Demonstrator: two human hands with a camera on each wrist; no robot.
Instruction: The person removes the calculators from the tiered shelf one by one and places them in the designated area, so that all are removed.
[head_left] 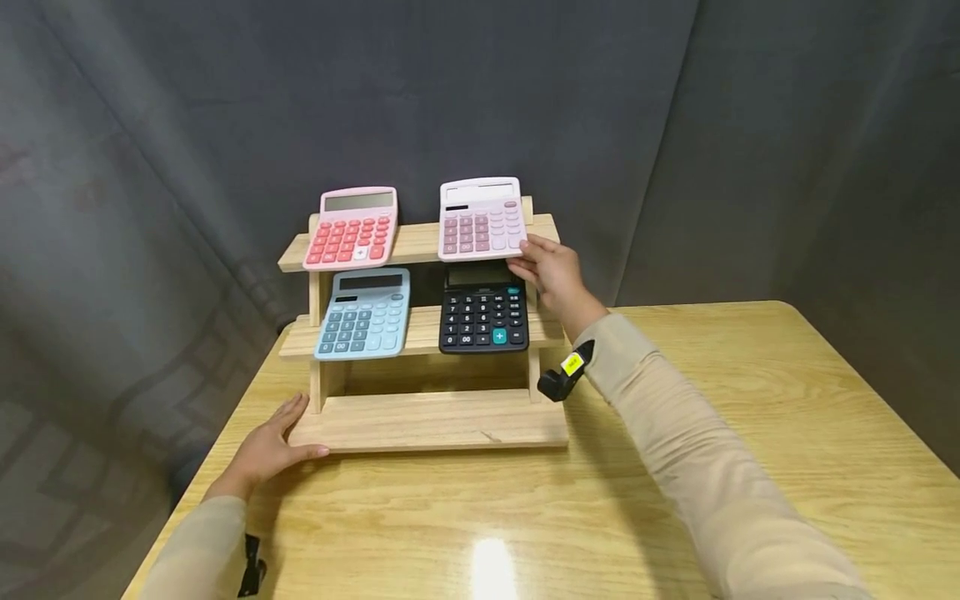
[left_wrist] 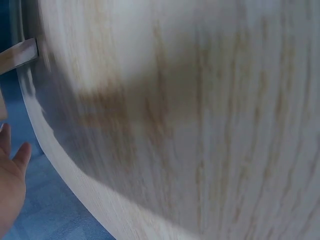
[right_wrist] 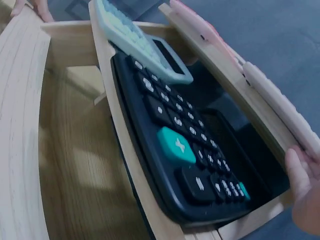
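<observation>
A three-tier wooden display rack (head_left: 427,425) stands on the table. On its top tier, my right hand (head_left: 553,271) holds the lower right corner of a pale pink calculator (head_left: 480,218); the thumb shows beside it in the right wrist view. My left hand (head_left: 270,446) rests at the left end of the bottom board, fingers extended and thumb by the front edge. A pink calculator (head_left: 352,229) with red keys leans at the top left. Below it is a light blue calculator (head_left: 363,315). A black calculator (right_wrist: 175,145) leans on the middle tier at right, below my right hand.
The wood-grain table (head_left: 735,417) extends right of and in front of the rack. A dark grey curtain (head_left: 480,92) hangs close behind it. Black wrist straps with cameras (head_left: 558,383) sit on both sleeves.
</observation>
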